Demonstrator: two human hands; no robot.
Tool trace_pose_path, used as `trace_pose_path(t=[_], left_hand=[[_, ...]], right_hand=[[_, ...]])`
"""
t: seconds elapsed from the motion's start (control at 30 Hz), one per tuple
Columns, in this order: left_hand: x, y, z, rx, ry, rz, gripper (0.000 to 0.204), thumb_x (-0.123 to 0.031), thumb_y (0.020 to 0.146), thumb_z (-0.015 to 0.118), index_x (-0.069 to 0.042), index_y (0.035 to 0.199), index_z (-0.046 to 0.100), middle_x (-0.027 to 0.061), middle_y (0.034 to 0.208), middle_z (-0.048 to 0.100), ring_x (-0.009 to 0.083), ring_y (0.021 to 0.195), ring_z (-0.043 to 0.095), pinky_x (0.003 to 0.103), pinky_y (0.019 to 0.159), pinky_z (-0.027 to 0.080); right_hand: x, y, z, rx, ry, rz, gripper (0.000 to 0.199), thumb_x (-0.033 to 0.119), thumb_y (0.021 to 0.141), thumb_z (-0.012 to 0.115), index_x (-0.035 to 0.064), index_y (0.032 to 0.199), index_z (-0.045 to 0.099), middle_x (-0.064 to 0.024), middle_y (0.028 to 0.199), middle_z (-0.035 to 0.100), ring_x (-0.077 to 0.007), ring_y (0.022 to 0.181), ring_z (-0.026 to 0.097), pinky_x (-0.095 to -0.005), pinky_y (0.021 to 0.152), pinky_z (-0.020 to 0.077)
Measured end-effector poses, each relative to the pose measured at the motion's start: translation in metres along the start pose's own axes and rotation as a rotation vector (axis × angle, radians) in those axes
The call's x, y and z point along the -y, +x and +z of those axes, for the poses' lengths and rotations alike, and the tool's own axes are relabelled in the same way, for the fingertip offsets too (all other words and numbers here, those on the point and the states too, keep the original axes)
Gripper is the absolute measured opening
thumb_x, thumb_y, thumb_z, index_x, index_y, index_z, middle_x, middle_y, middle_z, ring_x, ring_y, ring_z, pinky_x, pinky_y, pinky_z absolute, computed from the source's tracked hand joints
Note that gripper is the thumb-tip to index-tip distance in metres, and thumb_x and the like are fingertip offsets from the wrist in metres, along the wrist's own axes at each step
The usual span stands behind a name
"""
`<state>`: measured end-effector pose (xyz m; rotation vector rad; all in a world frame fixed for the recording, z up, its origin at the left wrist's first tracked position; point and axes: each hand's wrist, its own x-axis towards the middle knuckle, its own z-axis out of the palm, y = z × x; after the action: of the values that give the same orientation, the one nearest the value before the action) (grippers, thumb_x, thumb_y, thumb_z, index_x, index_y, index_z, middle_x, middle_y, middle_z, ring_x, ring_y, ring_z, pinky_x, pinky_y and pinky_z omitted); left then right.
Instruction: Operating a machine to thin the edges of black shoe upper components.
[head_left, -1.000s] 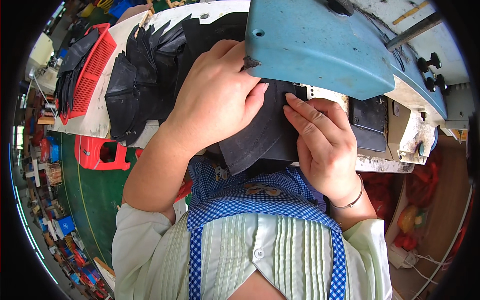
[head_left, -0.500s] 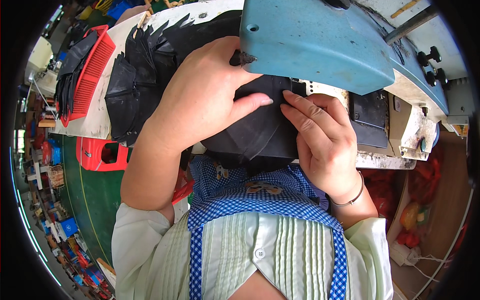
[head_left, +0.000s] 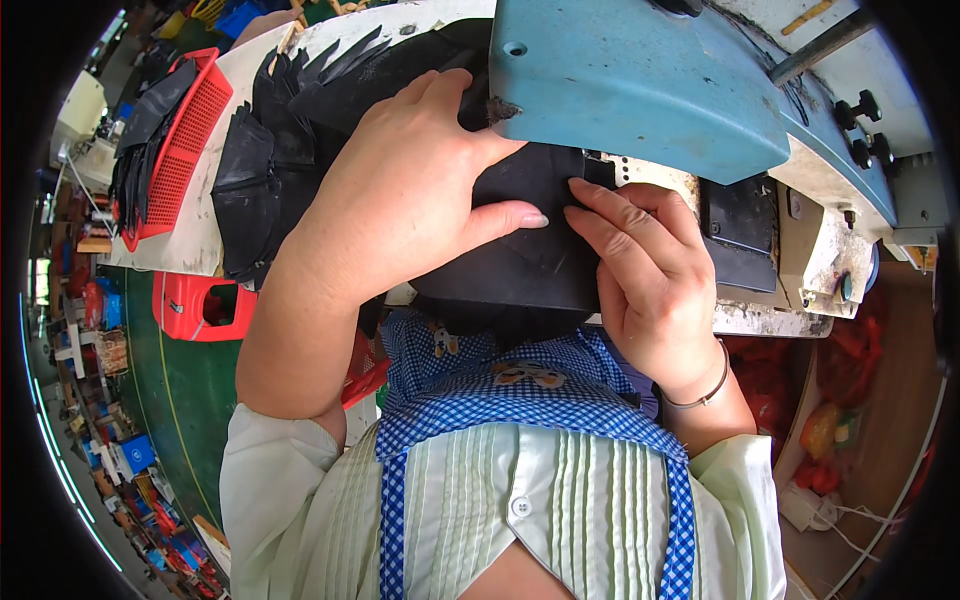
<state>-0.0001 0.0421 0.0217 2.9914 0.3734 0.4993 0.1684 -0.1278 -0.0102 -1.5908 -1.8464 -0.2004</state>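
Observation:
A black sheet-like piece [head_left: 500, 260], perhaps fabric or leather, lies under the head of a blue sewing-type machine [head_left: 640, 90], and its near edge hangs toward my apron. My left hand [head_left: 410, 190] rests palm down on the piece, fingers spread and thumb stretched along it; some fingertips are beside the machine head. On the right edge of the piece, my right hand [head_left: 655, 270] has index and middle fingertips pressed down near the middle, other fingers curled. Its thumb is mostly hidden. The working point beneath the machine head cannot be seen.
Several stacked black pieces [head_left: 265, 170] lie on the white table left of my left hand. A red basket [head_left: 185, 150] with more black pieces stands at the far left. Below the table is a red plastic stool [head_left: 185, 305]. Black knobs [head_left: 870, 130] stick out at right.
The black piece has shifted slightly, and the ridged fold near its front edge now looks flatter. Both hands keep nearly the same place and pose.

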Motion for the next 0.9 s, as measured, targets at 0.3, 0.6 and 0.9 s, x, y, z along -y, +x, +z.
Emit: trace_pose_path(t=[0.3,0.6,0.9], left_hand=[[0.002,0.008,0.009,-0.034,0.024,-0.095,0.047,-0.037,0.081,0.084,-0.006,0.114,0.072,0.0184,0.111,0.07,0.042,0.102,0.065,0.049,0.09,0.054],[0.014,0.016,0.024,-0.222,0.163,-0.077,0.05,-0.052,0.077,0.082,-0.006,0.094,0.077,0.0176,0.083,0.063,0.0339,0.076,0.068,0.043,0.065,0.058],[0.019,0.033,0.022,-0.176,0.144,-0.261,0.041,-0.044,0.082,0.077,-0.008,0.102,0.076,0.0223,0.086,0.067,0.0392,0.084,0.074,0.046,0.071,0.062]], right_hand=[[-0.001,-0.001,0.0,-0.011,0.009,-0.01,0.042,-0.011,0.068,0.064,-0.0017,0.107,0.074,-0.014,0.12,0.073,-0.0332,0.098,0.065,-0.0411,0.087,0.0557],[0.004,0.001,-0.001,-0.006,-0.021,0.102,0.05,-0.012,0.069,0.062,0.0014,0.115,0.075,-0.0136,0.099,0.061,-0.0306,0.087,0.061,-0.0402,0.078,0.0528],[0.001,0.003,-0.001,-0.006,-0.02,0.093,0.05,-0.013,0.073,0.062,0.002,0.119,0.074,-0.0122,0.094,0.056,-0.0289,0.082,0.057,-0.0387,0.073,0.0503]])
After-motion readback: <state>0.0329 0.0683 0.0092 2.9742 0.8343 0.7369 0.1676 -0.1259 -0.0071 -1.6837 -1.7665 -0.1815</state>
